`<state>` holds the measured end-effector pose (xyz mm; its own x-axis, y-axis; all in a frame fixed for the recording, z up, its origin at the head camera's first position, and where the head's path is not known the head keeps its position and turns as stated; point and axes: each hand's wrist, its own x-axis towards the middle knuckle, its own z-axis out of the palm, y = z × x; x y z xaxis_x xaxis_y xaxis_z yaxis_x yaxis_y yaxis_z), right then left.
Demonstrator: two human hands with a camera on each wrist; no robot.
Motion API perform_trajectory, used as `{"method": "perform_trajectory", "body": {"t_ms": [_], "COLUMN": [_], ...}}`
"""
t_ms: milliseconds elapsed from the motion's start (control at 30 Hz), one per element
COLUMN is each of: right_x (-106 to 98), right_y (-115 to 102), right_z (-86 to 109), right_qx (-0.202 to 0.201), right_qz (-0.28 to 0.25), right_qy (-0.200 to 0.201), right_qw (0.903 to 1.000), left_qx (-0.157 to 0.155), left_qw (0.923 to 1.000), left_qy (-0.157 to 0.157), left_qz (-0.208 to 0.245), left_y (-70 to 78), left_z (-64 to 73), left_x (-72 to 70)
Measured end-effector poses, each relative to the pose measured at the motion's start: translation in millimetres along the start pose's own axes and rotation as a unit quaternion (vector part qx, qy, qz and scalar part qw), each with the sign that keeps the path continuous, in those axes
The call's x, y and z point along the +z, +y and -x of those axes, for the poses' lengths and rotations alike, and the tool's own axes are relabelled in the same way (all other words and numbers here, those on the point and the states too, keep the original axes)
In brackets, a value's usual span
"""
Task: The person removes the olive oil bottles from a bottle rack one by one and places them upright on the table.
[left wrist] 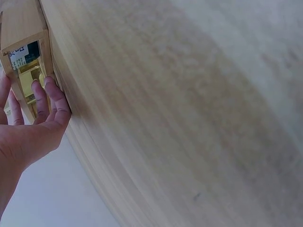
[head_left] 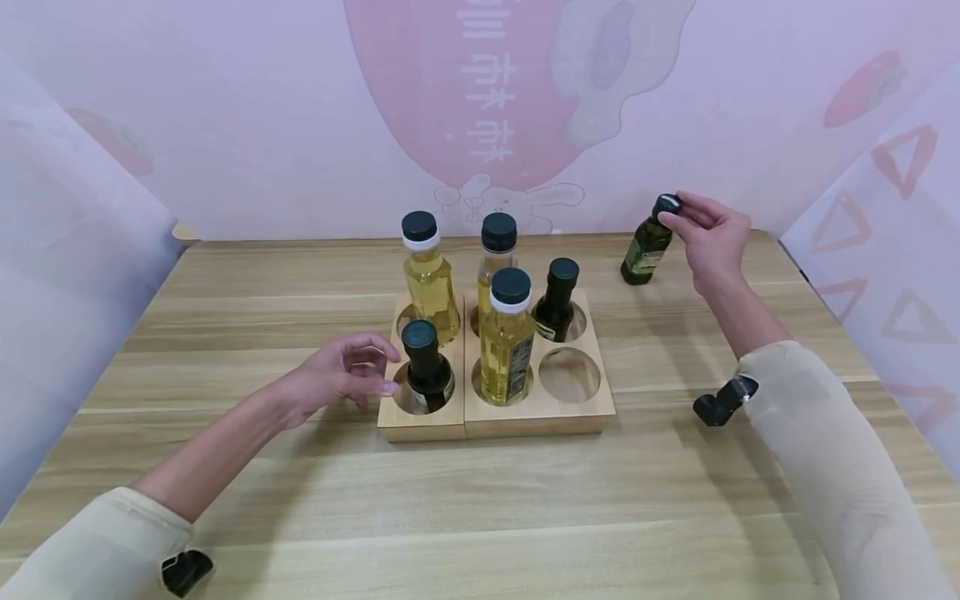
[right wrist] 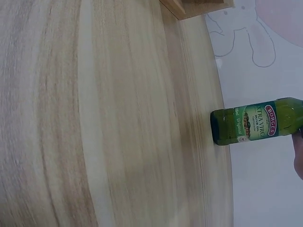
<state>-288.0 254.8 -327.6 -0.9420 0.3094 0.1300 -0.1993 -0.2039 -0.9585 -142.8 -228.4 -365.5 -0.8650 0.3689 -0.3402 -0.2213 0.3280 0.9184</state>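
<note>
By the cap, my right hand [head_left: 717, 242] pinches a small green olive oil bottle [head_left: 647, 248] at the back right, tilted slightly. Its "Borges extra virgin" label faces the right wrist view, where only a little of the hand shows. My left hand [head_left: 337, 377] is at the left end of a wooden bottle rack [head_left: 540, 421], fingers loosely bent, fingertips right at its edge. Nearest to those fingers, a dark bottle [head_left: 426, 367] stands in the front left hole. In the left wrist view, the fingers overlap the rack's open side [left wrist: 46, 54].
Other bottles in the rack are a yellow oil bottle [head_left: 431, 287] at back left, another [head_left: 506, 354] in front middle, a third [head_left: 491, 265] behind it and a dark bottle [head_left: 557, 300] at back right. The front right hole [head_left: 570, 379] shows its floor. A printed backdrop [head_left: 300, 125] borders the table.
</note>
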Motion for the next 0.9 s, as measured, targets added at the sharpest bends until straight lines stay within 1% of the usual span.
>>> {"method": "perform_trajectory", "body": {"t_ms": [167,333,467,533,600,633,667,733,800,833,900], "right_x": [-3,-5,-5,-5,-5,-5,-4,-3,-1,0,2], "right_y": [-2,-3,-4,-5,-7,-8,-9,-11,-14,-15,-18], "right_z": [-0.9,0.8,2.8,3.9,5.7,6.8,8.2,11.6,15.0,16.5,19.6], "right_qx": [0.013,0.009,0.002,-0.009,-0.028,-0.041,-0.055,-0.087,-0.117,-0.129,-0.150], "right_qz": [0.005,0.023,0.050,0.081,0.136,0.168,0.200,0.268,0.303,0.311,0.315], "right_qy": [-0.006,-0.014,-0.024,-0.031,-0.036,-0.038,-0.039,-0.036,-0.037,-0.039,-0.043], "right_qw": [0.9999,0.9996,0.9984,0.9962,0.9896,0.9842,0.9773,0.9588,0.9449,0.9406,0.9362], "left_qx": [0.006,0.009,0.011,0.011,0.010,0.010,0.010,0.010,0.011,0.011,0.012], "left_qw": [1.0000,0.9999,0.9999,0.9999,0.9999,0.9999,0.9999,0.9999,0.9999,0.9999,0.9998], "left_qy": [-0.003,-0.005,-0.007,-0.008,-0.009,-0.010,-0.010,-0.010,-0.011,-0.011,-0.012], "left_qz": [-0.003,-0.003,0.002,0.003,0.004,0.004,0.004,0.004,0.005,0.005,0.006], "left_y": [-0.4,-1.5,-1.7,-1.4,-1.1,-0.9,-0.8,-0.8,-0.6,-0.6,-0.5], "left_z": [-1.5,-3.1,-3.4,-3.4,-3.3,-3.2,-3.2,-3.0,-3.1,-3.1,-3.1], "left_x": [0.9,0.9,0.4,0.0,-0.1,-0.1,-0.2,0.0,0.1,0.2,0.3]}}
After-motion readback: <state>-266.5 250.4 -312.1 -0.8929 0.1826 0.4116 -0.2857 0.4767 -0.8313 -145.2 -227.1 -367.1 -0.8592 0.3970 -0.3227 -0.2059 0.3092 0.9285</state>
